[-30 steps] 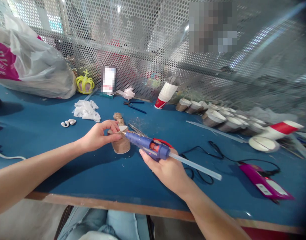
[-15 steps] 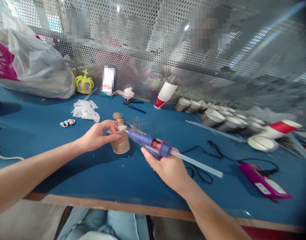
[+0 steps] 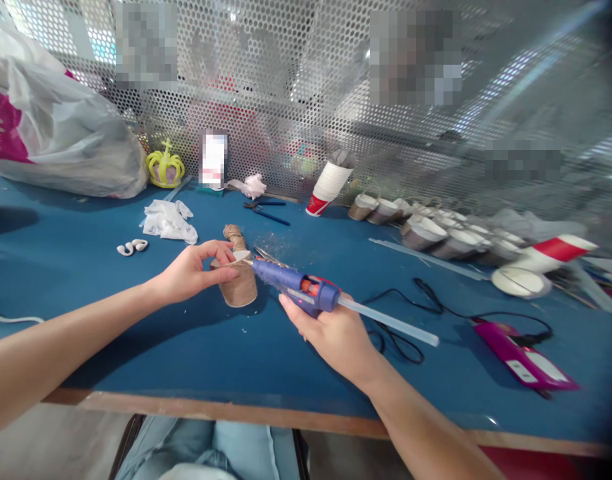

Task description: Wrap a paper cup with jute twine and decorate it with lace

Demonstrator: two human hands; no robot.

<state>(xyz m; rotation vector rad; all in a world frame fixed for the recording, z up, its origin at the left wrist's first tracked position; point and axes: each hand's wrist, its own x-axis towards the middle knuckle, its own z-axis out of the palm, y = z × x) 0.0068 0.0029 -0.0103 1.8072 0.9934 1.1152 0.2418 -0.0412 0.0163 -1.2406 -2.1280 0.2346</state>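
Note:
My left hand (image 3: 199, 270) pinches the rim of a small paper cup (image 3: 239, 288) wrapped in brown twine. Held in my right hand (image 3: 333, 337) is a blue hot glue gun (image 3: 296, 283), a clear glue stick (image 3: 391, 320) jutting from its back. The gun's nozzle meets the right side of the cup's rim, or comes very close to it; I cannot tell which. Behind the cup lies a roll of twine (image 3: 233, 235). Scissors (image 3: 266, 255) lie behind the gun, partly hidden by it.
Pliers (image 3: 266, 212) and a leaning stack of paper cups (image 3: 329, 187) stand farther back. Several wrapped cups (image 3: 423, 233) line the right side. A black cord (image 3: 431, 300) runs to a purple power strip (image 3: 526, 357). A plastic bag (image 3: 71, 133) fills the back left.
The view has shifted very slightly. Both hands, the cup and the glue gun keep nearly the same positions relative to one another.

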